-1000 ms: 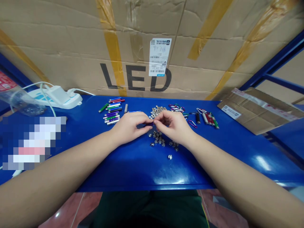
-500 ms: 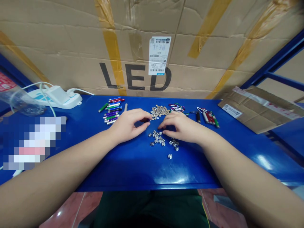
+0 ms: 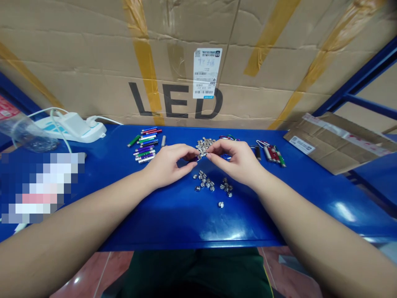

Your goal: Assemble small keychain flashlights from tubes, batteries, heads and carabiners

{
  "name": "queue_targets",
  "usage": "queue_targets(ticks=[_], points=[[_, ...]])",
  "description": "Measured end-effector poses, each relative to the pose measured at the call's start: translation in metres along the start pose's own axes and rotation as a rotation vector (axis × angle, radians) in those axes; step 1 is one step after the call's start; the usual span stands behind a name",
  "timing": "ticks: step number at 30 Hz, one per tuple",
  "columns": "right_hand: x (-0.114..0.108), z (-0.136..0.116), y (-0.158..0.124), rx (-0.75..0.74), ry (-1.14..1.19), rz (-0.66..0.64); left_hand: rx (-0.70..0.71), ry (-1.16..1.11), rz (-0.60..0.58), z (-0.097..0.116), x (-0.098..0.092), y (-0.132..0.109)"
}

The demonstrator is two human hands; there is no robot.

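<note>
The left hand [image 3: 167, 166] is pinching a small dark piece [image 3: 196, 158] between thumb and fingertips, holding it just above the blue table [image 3: 186, 231]. The right hand [image 3: 235, 162] is curling in from the other side, its fingertips [image 3: 209, 155] reaching just beside the piece, though whether they are touching it I cannot tell. Directly behind the hands, a heap of silver button cells [image 3: 204, 145] is lying on the tabletop, and nearer the person a loose scatter of small silver caps [image 3: 207, 182] is spreading below the wrists. To the left, a row of colored metal tubes [image 3: 145, 145] is lying side by side, while keyrings with carabiner clips [image 3: 269, 155] are lying to the right. A cardboard box printed LED [image 3: 173, 101] is standing behind the table
</note>
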State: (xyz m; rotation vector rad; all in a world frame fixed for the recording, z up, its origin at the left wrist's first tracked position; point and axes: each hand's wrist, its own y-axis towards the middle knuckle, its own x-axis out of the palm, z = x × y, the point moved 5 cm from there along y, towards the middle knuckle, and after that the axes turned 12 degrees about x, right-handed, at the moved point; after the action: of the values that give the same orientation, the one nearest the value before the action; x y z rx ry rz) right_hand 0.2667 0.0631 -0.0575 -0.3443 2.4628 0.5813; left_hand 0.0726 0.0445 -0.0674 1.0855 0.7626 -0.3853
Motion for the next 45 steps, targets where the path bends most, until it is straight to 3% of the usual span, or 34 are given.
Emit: queue_targets(ticks=[6, 13, 19, 23, 26, 30, 36, 39, 41, 45], points=[[0.007, -0.005, -0.002, -0.042, 0.028, -0.066, 0.077, 0.004, -0.003, 0.003, 0.001, 0.001], [0.007, 0.001, -0.001, -0.044, 0.087, -0.078, 0.073, -0.016, -0.006, 0.004, 0.003, 0.001], [0.010, 0.010, 0.002, -0.031, 0.322, -0.128, -0.136, -0.303, 0.003, -0.003, 0.007, 0.000], [0.010, 0.011, 0.005, -0.038, 0.383, -0.190, -0.282, -0.626, -0.020, -0.008, 0.015, -0.003], [0.010, 0.011, 0.006, -0.031, 0.388, -0.213, -0.343, -0.729, -0.055, -0.010, 0.018, -0.005], [0.018, 0.014, 0.006, 0.146, 0.461, -0.218, -0.319, -0.516, 0.006, -0.009, 0.012, -0.003], [0.034, 0.017, 0.000, 0.536, 0.702, -0.225, 0.106, 0.144, 0.098, 0.017, -0.001, 0.002], [0.040, 0.017, -0.005, 0.688, 0.890, -0.306, 0.216, 0.269, 0.074, 0.023, 0.000, 0.003], [0.038, 0.017, -0.004, 0.637, 0.815, -0.298, 0.161, 0.219, 0.045, 0.019, 0.001, 0.003], [0.023, 0.009, -0.002, 0.260, 0.356, -0.163, -0.037, -0.007, -0.003, 0.006, 0.004, 0.004]])
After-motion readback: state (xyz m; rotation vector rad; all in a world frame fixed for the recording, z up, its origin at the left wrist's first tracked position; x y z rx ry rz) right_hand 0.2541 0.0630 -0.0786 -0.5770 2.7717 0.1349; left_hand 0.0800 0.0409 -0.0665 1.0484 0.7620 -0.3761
